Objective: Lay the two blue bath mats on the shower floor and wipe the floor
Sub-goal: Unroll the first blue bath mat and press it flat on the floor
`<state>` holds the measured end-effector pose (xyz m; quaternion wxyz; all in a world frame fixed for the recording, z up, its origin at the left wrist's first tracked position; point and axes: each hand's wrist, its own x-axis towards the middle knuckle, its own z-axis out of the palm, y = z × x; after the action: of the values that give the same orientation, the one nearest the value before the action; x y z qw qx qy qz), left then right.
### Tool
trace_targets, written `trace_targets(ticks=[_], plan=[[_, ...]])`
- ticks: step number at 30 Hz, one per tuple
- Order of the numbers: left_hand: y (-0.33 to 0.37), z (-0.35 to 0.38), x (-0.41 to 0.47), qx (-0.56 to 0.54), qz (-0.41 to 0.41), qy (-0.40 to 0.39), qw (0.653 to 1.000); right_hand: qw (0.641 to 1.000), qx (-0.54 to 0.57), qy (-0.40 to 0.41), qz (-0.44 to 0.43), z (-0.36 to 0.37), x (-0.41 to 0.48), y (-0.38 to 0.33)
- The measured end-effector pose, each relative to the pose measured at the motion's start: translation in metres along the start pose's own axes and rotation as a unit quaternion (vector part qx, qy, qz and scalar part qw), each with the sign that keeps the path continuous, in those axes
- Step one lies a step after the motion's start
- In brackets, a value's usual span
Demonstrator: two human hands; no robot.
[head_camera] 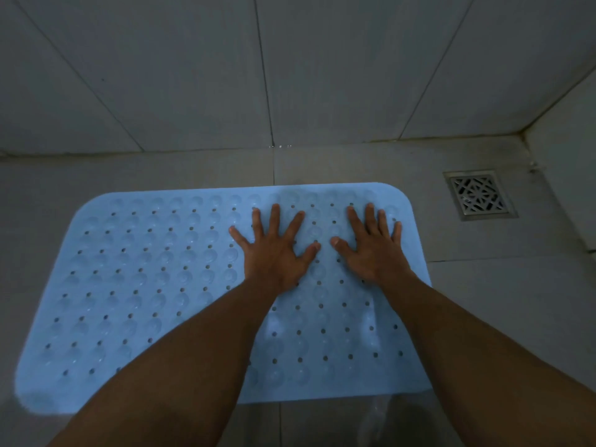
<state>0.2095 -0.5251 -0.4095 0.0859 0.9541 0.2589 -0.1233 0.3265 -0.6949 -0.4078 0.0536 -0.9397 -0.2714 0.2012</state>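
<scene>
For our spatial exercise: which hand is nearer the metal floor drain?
Right. The right hand presses the blue bath mat left of the floor drain; the left hand lies farther left.

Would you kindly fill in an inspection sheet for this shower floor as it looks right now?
Surface: grey tiled shower floor, grout lines showing; wet or dry cannot be told.
Job's things: one blue bath mat with holes and suction cups lies flat on the floor; no second mat or wiping cloth in view.
Clutter: nothing seen.
Grippers: left hand and right hand rest flat on the mat's far right part, fingers spread, side by side and not touching.
Cables: nothing seen.
Surroundings: square metal floor drain to the right of the mat, clear of it; tiled wall behind, meeting a side wall at the right corner.
</scene>
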Motion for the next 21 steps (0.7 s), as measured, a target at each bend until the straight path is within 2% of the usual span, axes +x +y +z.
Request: trace_targets(ticks=[2,5,7,10,12,15,19,21], plan=[[0.000,-0.001,0.000,-0.004,0.004,-0.006,1.000,0.999,-0.012,-0.034,0.007,-0.005,0.004,0.000],[-0.006,-0.011,0.000,-0.033,0.030,-0.025,0.999,0.996,-0.014,-0.059,0.064,-0.012,0.001,-0.010],[-0.021,-0.023,-0.006,-0.089,0.061,-0.018,0.994,0.994,0.012,-0.027,0.101,-0.010,-0.012,-0.029],[-0.064,-0.032,-0.030,-0.179,0.082,0.050,0.979,0.993,0.037,0.067,0.091,0.006,-0.042,-0.074],[-0.106,-0.027,-0.056,-0.160,0.064,0.081,0.982,0.993,0.045,0.086,0.068,0.019,-0.063,-0.112],[-0.176,-0.015,-0.093,-0.108,0.005,0.107,0.988,0.997,0.046,0.056,0.023,0.038,-0.087,-0.172],[-0.256,0.000,-0.130,-0.065,-0.071,0.061,0.993,0.999,0.037,-0.022,-0.003,0.076,-0.115,-0.246],[-0.277,0.010,-0.142,-0.060,-0.076,0.053,0.994,0.999,0.031,-0.010,0.022,0.097,-0.124,-0.265]])
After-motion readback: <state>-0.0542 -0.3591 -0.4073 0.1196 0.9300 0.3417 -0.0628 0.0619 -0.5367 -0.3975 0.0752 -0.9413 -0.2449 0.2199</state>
